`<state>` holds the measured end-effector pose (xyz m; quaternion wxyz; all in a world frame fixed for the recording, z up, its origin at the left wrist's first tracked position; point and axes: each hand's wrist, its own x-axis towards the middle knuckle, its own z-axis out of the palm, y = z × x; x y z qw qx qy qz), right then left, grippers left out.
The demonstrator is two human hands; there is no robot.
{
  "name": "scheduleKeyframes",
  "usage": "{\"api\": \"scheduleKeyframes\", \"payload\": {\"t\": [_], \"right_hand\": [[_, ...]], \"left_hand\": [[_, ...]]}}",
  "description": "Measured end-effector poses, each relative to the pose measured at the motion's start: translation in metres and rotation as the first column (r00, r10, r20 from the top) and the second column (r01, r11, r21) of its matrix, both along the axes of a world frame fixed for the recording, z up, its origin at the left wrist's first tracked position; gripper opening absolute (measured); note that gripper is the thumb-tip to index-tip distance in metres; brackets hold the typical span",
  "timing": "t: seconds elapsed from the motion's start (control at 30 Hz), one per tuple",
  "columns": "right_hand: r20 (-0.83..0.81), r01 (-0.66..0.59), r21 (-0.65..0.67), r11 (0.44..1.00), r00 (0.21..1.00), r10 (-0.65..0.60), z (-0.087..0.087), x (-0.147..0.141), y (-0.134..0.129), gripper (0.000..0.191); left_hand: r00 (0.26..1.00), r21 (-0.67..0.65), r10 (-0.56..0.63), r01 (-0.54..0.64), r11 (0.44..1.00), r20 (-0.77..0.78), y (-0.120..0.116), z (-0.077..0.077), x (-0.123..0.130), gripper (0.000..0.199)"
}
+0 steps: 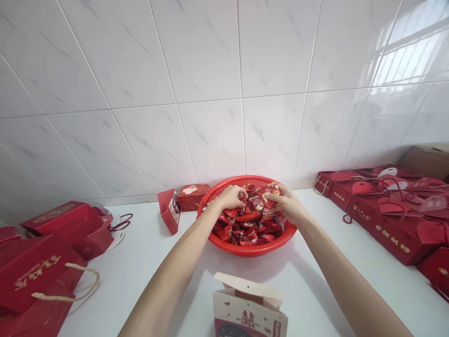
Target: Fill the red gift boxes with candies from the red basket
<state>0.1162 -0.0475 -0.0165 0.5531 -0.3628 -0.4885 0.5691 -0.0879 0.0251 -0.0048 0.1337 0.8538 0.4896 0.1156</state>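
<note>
A round red plastic basket (252,250) stands against the wall, filled with red wrapped candies (247,229). My right hand (288,205) is at the basket's right side, its thumb and fingers closed on a red candy packet (272,194) with gold print. My left hand (231,197) reaches over the left side of the basket. Its fingers are curled together among the candies, and what they hold is hidden. Nearer to me, between my forearms, stands a cream and red gift box (249,311) with its top flaps raised.
Red gift boxes with cord handles (379,220) line the right side. More red boxes (66,229) and a red bag with a rope handle (38,276) lie at left. A small red box (192,196) and a tilted red carton (169,211) stand left of the basket, near the tiled wall (210,135).
</note>
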Motion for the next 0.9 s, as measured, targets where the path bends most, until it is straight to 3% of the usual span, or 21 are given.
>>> {"api": "scheduleKeyframes", "payload": {"t": [0.1, 0.2, 0.3, 0.5, 0.57, 0.63, 0.73, 0.9], "right_hand": [[-0.001, 0.019, -0.015, 1.0, 1.0, -0.019, 0.0017, -0.0009, -0.0004, 0.036], [-0.019, 0.065, -0.026, 0.998, 0.998, -0.066, 0.0039, -0.0017, -0.0012, 0.036], [-0.045, 0.099, -0.035, 0.994, 0.994, -0.101, 0.0049, -0.0019, -0.0012, 0.034], [-0.101, 0.1, -0.043, 0.994, 0.989, -0.104, 0.0012, -0.0013, 0.0025, 0.033], [-0.12, 0.105, -0.049, 0.993, 0.987, -0.11, 0.0008, -0.0015, 0.0028, 0.033], [-0.129, 0.112, -0.055, 0.992, 0.985, -0.119, 0.0015, -0.0021, 0.0021, 0.032], [-0.137, 0.125, -0.059, 0.99, 0.982, -0.133, 0.0033, -0.0032, 0.0009, 0.03], [-0.124, 0.12, -0.067, 0.991, 0.984, -0.127, 0.0038, -0.0026, 0.0018, 0.027]], "left_hand": [[0.945, -0.056, -0.07, 0.093, 0.994, 0.32, 0.0022, -0.0002, -0.0037, 0.024], [0.745, -0.117, -0.064, 0.189, 0.975, 0.664, 0.0026, -0.0009, -0.0047, 0.023], [0.625, -0.149, -0.009, 0.2, 0.968, 0.78, 0.0014, 0.0, -0.0044, 0.029], [0.494, -0.121, 0.04, 0.133, 0.984, 0.869, 0.0021, 0.003, -0.0047, 0.028], [0.523, -0.149, 0.054, 0.141, 0.979, 0.851, 0.0035, 0.002, -0.0044, 0.025], [0.62, -0.195, 0.069, 0.138, 0.971, 0.782, 0.0047, 0.0002, -0.0034, 0.027], [0.776, -0.178, 0.095, 0.023, 0.984, 0.624, 0.0061, -0.0022, -0.0019, 0.034], [0.829, -0.026, 0.156, -0.169, 0.985, 0.537, 0.0078, -0.0028, -0.0047, 0.028]]}}
